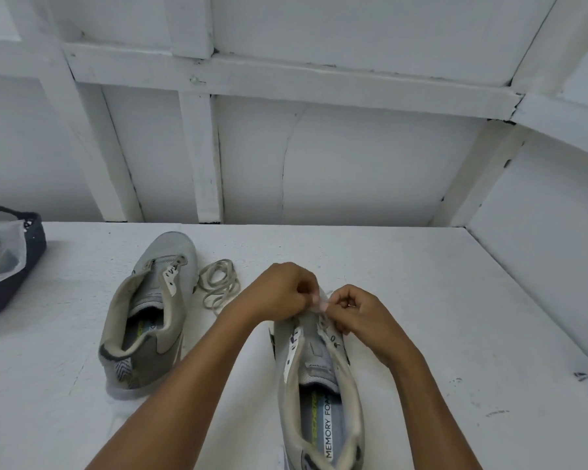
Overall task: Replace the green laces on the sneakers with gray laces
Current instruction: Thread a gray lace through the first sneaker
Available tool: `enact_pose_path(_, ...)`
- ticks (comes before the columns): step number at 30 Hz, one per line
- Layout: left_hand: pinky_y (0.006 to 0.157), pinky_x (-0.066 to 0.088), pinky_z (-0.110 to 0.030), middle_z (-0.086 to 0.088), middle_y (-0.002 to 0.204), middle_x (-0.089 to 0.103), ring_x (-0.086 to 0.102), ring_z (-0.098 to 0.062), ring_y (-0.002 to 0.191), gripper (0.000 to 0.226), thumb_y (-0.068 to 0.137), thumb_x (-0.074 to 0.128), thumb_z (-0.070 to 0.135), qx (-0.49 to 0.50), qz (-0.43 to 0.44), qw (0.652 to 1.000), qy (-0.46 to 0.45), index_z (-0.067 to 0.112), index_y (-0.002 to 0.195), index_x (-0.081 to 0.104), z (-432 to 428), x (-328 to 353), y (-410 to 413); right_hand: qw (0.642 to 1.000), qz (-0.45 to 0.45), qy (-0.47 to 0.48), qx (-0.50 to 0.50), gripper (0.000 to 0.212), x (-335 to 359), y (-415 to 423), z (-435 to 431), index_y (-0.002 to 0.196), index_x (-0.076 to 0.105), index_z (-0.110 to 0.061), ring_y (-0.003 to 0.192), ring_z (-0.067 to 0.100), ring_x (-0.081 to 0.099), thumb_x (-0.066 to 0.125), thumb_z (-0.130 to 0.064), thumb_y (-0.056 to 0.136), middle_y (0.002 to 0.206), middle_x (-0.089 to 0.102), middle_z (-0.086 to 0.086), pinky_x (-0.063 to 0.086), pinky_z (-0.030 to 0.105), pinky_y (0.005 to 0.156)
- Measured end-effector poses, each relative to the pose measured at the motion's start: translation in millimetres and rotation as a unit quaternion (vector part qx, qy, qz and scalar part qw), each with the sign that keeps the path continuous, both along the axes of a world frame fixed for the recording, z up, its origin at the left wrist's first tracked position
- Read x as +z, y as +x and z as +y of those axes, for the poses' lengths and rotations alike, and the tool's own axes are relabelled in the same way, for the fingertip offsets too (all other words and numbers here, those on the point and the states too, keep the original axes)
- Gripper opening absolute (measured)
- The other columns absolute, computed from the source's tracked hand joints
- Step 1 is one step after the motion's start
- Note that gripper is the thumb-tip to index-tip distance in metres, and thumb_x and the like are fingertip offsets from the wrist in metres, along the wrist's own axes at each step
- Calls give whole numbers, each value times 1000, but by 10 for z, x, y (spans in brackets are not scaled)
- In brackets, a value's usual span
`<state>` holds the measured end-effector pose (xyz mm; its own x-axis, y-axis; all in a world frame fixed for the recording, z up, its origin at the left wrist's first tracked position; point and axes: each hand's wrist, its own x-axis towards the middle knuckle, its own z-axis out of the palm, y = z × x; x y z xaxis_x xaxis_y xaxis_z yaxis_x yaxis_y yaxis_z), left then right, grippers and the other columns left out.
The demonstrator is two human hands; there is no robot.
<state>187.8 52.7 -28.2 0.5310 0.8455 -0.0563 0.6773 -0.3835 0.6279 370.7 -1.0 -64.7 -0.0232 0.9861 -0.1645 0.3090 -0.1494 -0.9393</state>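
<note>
Two grey sneakers lie on the white table, both without laces in their eyelets. The left sneaker [150, 320] lies apart, toe pointing away. Close in front of me is the right sneaker [319, 385], its toe hidden under my hands. My left hand [282, 288] and my right hand [360, 313] meet over its front eyelets, fingers curled, pinching a pale lace end [319, 305] between them. A loose coiled grey lace [219, 283] lies on the table between the left sneaker and my left hand.
A dark basket [31, 266] with a pale cloth bag inside stands at the table's left edge. White panelled walls close the back and right side of the table [455, 300].
</note>
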Motion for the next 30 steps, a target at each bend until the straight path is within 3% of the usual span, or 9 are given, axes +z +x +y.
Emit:
enact_pose_path(4,66,54,-32,-7,73,72,66,-15,66,15,93,60,1,116,-262,951,-116,9,82,65,17,94,-37,994,-99,-27,33,37,35,38,31,89,64,-16,65,11,54,87,-37,69,75,60,-2,47,30,64)
enact_pose_path(7,62,53,-34,-9,67,64,61,-21,58,12,93,60,-1,144,-335,923,-124,5,83,63,2,158,-33,988,-142,-44,37,42,138,-12,60,86,64,-15,64,11,61,88,-43,65,73,67,-1,52,33,65)
enact_pose_path(9,58,48,-31,-2,62,62,54,-17,54,11,92,63,3,138,-283,944,-99,6,82,66,-3,127,-6,986,-147,-59,42,43,174,-23,75,84,64,-11,63,12,65,88,-40,63,70,69,-2,57,37,69)
enact_pose_path(12,60,43,-25,10,59,63,52,-7,56,12,90,69,18,95,-148,983,-61,20,79,71,-21,77,8,989,-112,-81,54,21,234,3,105,81,67,-4,64,17,69,79,-18,71,69,70,5,62,43,76)
enact_pose_path(17,55,40,-14,8,76,67,55,-1,64,8,89,70,27,15,63,998,-7,20,86,73,-92,92,-34,993,-31,-93,62,9,291,60,95,81,70,4,63,19,71,72,-5,81,73,71,16,61,31,66)
enact_pose_path(20,62,44,-23,2,83,70,60,-11,74,4,85,70,22,13,95,995,-9,22,81,72,-102,109,-23,991,-68,-94,68,40,289,20,78,84,66,2,69,21,74,88,-29,71,72,74,12,62,33,70)
enact_pose_path(22,61,44,-22,7,77,68,58,-5,69,9,83,72,21,18,97,995,-17,27,76,70,-91,111,-10,986,-116,-96,74,46,293,-1,81,82,63,-5,70,20,75,90,-38,64,71,74,5,62,41,77)
enact_pose_path(25,55,42,-16,12,66,64,53,1,58,5,82,76,22,16,100,995,-19,22,77,73,-43,111,15,982,-136,-99,88,32,309,9,127,84,66,0,68,20,74,80,-23,67,69,72,6,61,49,80)
enact_pose_path(30,52,38,-12,12,68,65,54,1,59,7,80,79,25,16,97,995,-9,20,85,76,-25,125,40,985,-70,-112,109,9,342,76,155,85,72,6,62,15,69,68,1,79,67,68,6,61,31,66)
